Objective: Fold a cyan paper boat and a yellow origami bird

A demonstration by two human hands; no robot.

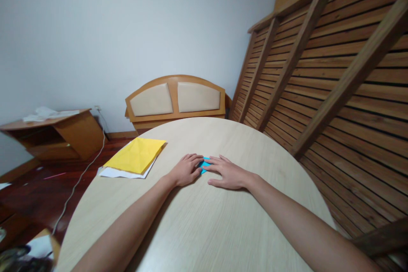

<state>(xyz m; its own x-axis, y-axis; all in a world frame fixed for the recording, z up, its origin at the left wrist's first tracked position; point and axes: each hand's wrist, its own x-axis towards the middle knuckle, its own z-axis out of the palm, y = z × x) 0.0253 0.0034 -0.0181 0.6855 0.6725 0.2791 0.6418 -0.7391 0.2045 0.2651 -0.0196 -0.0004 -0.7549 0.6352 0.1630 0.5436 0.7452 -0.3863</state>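
Observation:
A small piece of blue folded paper (205, 164) lies on the round table (191, 229), largely covered by my two hands. My left hand (187, 170) rests over its left side, fingers curved together and thumb at the lower edge, holding it against the tabletop. From the right, my right hand (228, 173) reaches its outstretched fingertips onto the same paper. Its thumb is spread apart, touching or just above the bare table. How the paper is folded under the fingers is hidden.
Yellow creased paper (137, 155) lies over white sheets (126, 173) at the table's left. A wooden headboard (174, 97) stands behind the table. Slatted wooden panels (318, 76) lean along the right. A low cabinet (73, 136) and a white cable (83, 174) are at left.

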